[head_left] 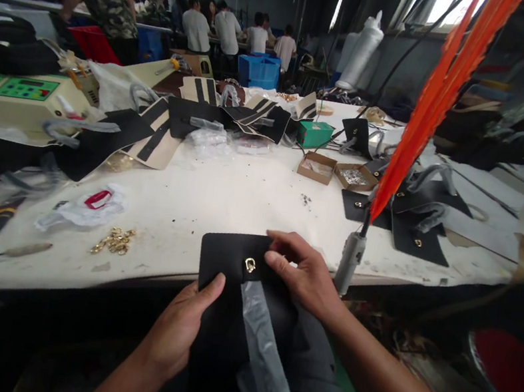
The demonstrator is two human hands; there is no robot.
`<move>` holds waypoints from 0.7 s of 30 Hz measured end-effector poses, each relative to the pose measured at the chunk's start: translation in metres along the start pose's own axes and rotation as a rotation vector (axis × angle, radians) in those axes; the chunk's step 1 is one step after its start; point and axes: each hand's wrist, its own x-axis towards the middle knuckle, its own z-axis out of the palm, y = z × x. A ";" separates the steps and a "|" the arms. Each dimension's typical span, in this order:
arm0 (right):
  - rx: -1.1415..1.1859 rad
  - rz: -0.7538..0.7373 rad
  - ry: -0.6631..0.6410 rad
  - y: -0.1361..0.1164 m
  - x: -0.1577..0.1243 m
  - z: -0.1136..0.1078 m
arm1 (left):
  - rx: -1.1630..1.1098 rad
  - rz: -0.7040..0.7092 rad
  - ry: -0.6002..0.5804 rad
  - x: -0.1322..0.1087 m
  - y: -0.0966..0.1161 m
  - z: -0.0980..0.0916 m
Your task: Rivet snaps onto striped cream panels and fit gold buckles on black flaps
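I have the black panel (pixel 222 331) over the lap, tilted, its upper end overlapping the near edge of the white surface (pixel 221 196) in my view. My left hand (pixel 178 326) has a closed grip on the panel's left side, thumb on the front face. My right hand (pixel 302 271) is at the upper right corner, fingers curled, with a gap between thumb and forefinger; I cannot tell how firmly that grip holds. Between the hands I see a gold fitting (pixel 250 265), and below it a strap in clear plastic (pixel 266 359) hangs down the panel. To the left, a small pile of gold hardware (pixel 113 241) lies on the surface. Just beyond my right hand stands a grey holder (pixel 351 259), with orange strands (pixel 422 109) above it.
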 end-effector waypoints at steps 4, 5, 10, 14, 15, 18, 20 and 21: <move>0.117 0.272 0.240 0.019 -0.036 0.012 | -0.080 -0.033 0.265 0.009 0.012 0.006; 0.229 0.371 0.160 0.021 -0.046 0.014 | -0.101 -0.047 0.319 0.013 0.015 0.006; 0.646 0.672 -0.074 0.022 -0.067 0.022 | -0.243 -0.022 0.316 0.028 0.016 0.009; 0.644 0.706 0.022 0.027 -0.053 0.027 | -0.211 -0.086 0.173 0.021 -0.002 0.010; 0.567 0.671 0.057 0.029 -0.051 0.027 | -0.172 -0.139 0.160 0.017 -0.007 0.010; 0.124 0.353 0.290 0.034 -0.056 0.025 | -0.070 -0.146 0.192 0.011 -0.015 0.006; -0.180 0.070 0.373 0.033 -0.066 0.023 | -0.029 -0.050 0.254 0.011 -0.017 0.005; -0.280 -0.036 0.334 0.031 -0.071 0.023 | -0.011 0.002 0.278 0.011 -0.017 0.005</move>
